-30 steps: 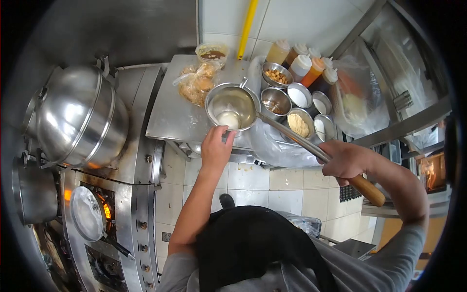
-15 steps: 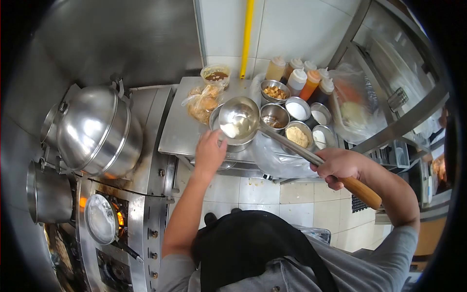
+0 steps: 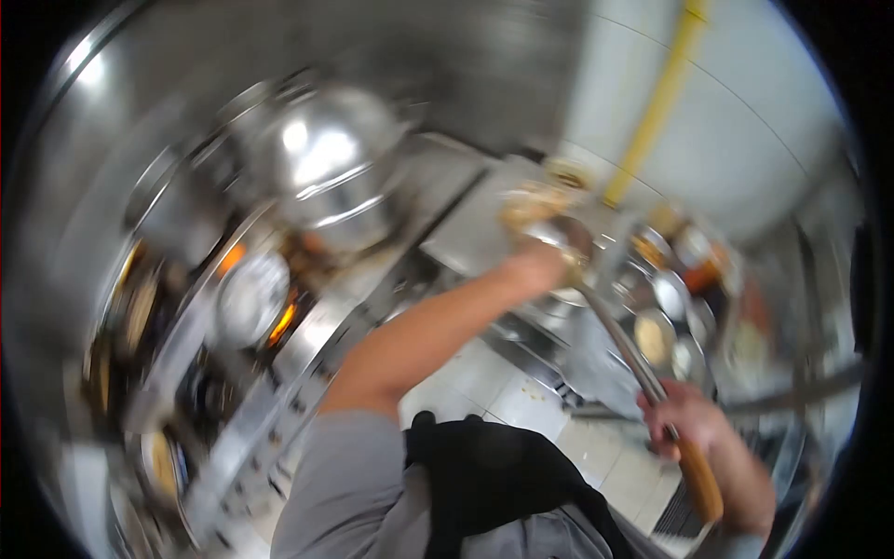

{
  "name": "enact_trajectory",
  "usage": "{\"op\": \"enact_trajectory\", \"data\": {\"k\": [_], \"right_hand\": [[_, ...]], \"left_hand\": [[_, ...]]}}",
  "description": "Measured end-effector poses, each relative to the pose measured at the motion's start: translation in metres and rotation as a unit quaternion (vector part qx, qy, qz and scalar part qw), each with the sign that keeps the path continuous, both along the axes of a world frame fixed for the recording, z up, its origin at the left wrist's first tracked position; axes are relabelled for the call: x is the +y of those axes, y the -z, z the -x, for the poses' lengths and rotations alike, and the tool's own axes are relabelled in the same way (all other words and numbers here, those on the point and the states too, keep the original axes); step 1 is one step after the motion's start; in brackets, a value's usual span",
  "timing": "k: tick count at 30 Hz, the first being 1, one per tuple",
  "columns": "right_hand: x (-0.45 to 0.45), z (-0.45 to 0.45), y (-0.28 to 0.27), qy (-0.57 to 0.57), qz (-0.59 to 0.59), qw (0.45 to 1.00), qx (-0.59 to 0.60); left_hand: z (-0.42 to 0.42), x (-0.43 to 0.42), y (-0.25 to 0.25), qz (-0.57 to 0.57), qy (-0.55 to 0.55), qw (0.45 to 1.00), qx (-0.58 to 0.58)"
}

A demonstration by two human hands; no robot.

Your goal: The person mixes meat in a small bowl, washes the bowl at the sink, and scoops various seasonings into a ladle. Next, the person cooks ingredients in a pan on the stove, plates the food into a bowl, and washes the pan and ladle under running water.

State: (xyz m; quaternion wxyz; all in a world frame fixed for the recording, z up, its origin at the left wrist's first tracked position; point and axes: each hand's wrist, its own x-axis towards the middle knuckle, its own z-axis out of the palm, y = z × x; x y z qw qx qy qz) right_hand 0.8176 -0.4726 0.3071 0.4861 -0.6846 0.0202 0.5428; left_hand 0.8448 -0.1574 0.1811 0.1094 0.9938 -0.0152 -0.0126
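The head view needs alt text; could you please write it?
A person's right hand grips a long-handled ladle, the left hand near its bowl, in a blurred kitchen. Ingredient containers stand on the right; flame shows beside a pan on the left.

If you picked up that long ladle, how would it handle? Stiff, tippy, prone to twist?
The ladle is likely stiff: its metal shaft looks straight. Probably bowl-heavy, since the metal bowl sits at the far end from the right hand. It may twist in the grasp, as its wooden grip looks rounded.
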Motion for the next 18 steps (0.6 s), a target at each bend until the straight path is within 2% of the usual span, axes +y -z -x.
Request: {"op": "enact_trajectory", "data": {"k": [1, 2, 3, 4, 5, 6, 9, 12, 14, 17, 18], "right_hand": [[-0.003, 0.005, 0.000, 0.030, -0.001, 0.999, 0.034], [0.004, 0.017, -0.011, -0.004, 0.023, 1.000, 0.002], [0.007, 0.024, -0.011, -0.066, 0.030, 0.996, -0.060], [0.013, 0.035, -0.018, -0.085, 0.049, 0.992, -0.076], [0.019, 0.048, -0.021, -0.056, 0.041, 0.996, -0.047], [0.026, 0.053, -0.023, -0.110, 0.049, 0.991, -0.054], [0.048, 0.089, -0.033, -0.196, 0.018, 0.980, -0.007], [0.069, 0.116, -0.020, -0.259, 0.002, 0.966, 0.007], [0.089, 0.131, -0.005, -0.289, 0.041, 0.956, 0.024], [0.114, 0.164, 0.011, -0.356, 0.030, 0.930, 0.084], [0.122, 0.181, 0.010, -0.386, 0.031, 0.915, 0.113]], "left_hand": [[0.012, 0.001, -0.009, 0.002, -0.028, 0.999, 0.046], [0.030, 0.004, -0.015, 0.035, -0.030, 0.998, 0.042], [0.050, 0.011, -0.016, -0.031, -0.009, 0.999, 0.041], [0.063, 0.017, -0.004, 0.010, -0.080, 0.995, 0.052], [0.079, 0.024, 0.010, -0.030, -0.086, 0.996, 0.015], [0.102, 0.026, 0.007, -0.006, -0.142, 0.989, 0.037], [0.186, 0.032, 0.002, -0.005, -0.199, 0.978, 0.054], [0.257, 0.050, 0.049, -0.010, -0.253, 0.967, 0.018], [0.306, 0.054, 0.068, 0.009, -0.347, 0.937, -0.040], [0.397, 0.052, 0.051, 0.014, -0.318, 0.948, 0.020], [0.422, 0.049, 0.055, -0.002, -0.339, 0.940, 0.018]]}}
